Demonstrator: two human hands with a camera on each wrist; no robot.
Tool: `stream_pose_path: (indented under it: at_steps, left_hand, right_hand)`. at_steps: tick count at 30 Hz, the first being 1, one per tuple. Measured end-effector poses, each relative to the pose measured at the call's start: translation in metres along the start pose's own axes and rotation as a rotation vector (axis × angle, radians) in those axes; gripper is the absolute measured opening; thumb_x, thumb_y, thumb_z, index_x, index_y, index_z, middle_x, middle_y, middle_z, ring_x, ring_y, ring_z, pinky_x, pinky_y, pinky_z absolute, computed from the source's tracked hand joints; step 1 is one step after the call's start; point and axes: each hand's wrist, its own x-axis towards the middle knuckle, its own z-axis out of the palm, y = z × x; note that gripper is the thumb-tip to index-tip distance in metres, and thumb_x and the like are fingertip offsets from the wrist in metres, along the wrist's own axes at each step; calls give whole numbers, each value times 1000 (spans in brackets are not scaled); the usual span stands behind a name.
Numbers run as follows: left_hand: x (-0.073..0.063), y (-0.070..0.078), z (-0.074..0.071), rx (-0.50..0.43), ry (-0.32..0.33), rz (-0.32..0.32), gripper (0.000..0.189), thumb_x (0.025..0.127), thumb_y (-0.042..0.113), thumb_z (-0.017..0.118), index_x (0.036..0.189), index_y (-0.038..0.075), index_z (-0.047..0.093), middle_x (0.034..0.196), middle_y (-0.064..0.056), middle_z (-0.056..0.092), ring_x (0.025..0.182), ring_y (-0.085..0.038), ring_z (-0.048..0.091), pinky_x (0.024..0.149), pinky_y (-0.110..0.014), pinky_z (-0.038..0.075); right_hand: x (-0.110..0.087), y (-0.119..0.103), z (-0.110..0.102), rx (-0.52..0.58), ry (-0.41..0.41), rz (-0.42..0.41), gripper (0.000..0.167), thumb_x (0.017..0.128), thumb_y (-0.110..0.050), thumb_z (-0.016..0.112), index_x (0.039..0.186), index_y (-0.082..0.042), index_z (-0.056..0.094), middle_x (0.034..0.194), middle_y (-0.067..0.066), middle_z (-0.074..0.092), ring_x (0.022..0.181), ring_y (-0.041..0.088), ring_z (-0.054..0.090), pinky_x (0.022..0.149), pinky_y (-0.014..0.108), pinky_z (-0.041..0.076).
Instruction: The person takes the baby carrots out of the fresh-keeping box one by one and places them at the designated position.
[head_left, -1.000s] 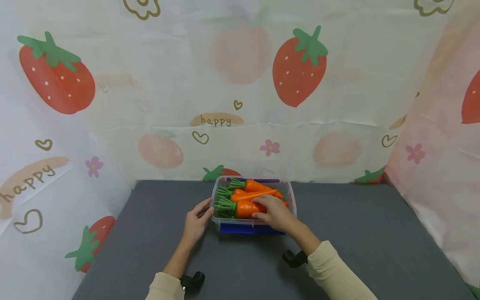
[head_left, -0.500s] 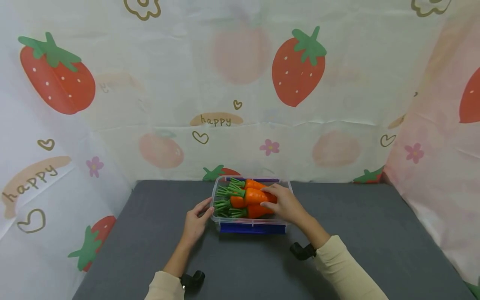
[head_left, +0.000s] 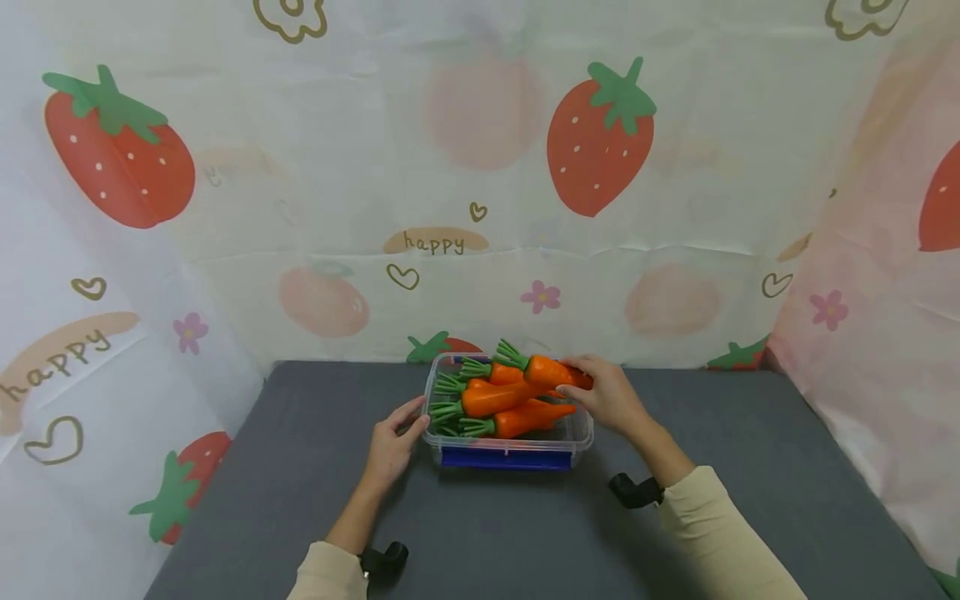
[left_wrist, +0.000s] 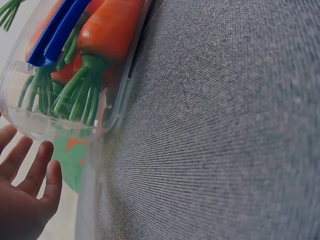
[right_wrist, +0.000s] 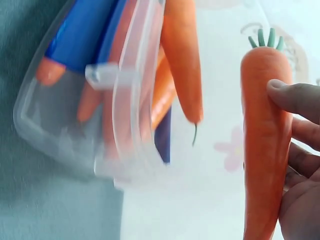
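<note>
My right hand (head_left: 609, 395) pinches an orange carrot (head_left: 551, 372) with short green stalks, raised over the right back part of a clear plastic box (head_left: 510, 444). In the right wrist view the thumb lies along one side of this carrot (right_wrist: 265, 110), the fingers on the other. Several more carrots (head_left: 491, 400) lie piled in the box, stalks to the left. My left hand (head_left: 392, 446) rests at the box's left side, fingers extended. The left wrist view shows those fingertips right at the clear wall, beside the green stalks (left_wrist: 80, 95) seen through it.
The box stands near the back of a grey table (head_left: 510, 533), its blue latch (head_left: 506, 458) facing front. Behind it hangs a pale curtain (head_left: 465, 192) printed with strawberries. A black camera is strapped to each wrist, the right one (head_left: 633, 490) low over the table.
My right hand has taken hold of a carrot from the pile and raised it, moving right and back. Carrots beneath it now show. The left hand has stayed at the box.
</note>
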Motion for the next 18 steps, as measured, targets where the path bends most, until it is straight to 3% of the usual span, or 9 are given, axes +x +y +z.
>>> stream_pose_path:
  at_steps: [5, 10, 13, 18]
  left_hand:
    - [-1, 3, -1, 11, -10, -32, 36, 93, 9, 64, 129, 3, 63, 133, -16, 62, 95, 7, 58, 85, -10, 44]
    - [-8, 27, -5, 16, -32, -42, 38, 93, 7, 63, 129, -3, 60, 134, -21, 60, 96, 4, 60, 83, -10, 44]
    - [-12, 38, -5, 23, -41, -57, 38, 93, 7, 63, 130, -3, 60, 134, -20, 59, 100, -4, 62, 82, -10, 44]
    - [-14, 43, -5, 41, -45, -59, 38, 94, 7, 62, 131, -2, 59, 135, -20, 59, 112, -28, 63, 85, -13, 45]
  right_hand:
    - [-1, 14, -12, -7, 21, 45, 40, 88, -17, 72, 123, 1, 63, 116, 21, 65, 92, 31, 62, 80, 45, 54]
    - [-4, 27, -23, -26, 42, 84, 42, 89, -18, 71, 125, 3, 62, 119, 24, 63, 97, 36, 61, 83, 50, 52]
    - [-7, 33, -29, -29, 63, 103, 43, 89, -17, 71, 125, 5, 61, 118, 26, 62, 98, 38, 60, 85, 52, 51]
    - [-11, 45, -36, -27, 82, 153, 44, 90, -17, 69, 127, 5, 59, 119, 27, 62, 100, 40, 60, 86, 53, 50]
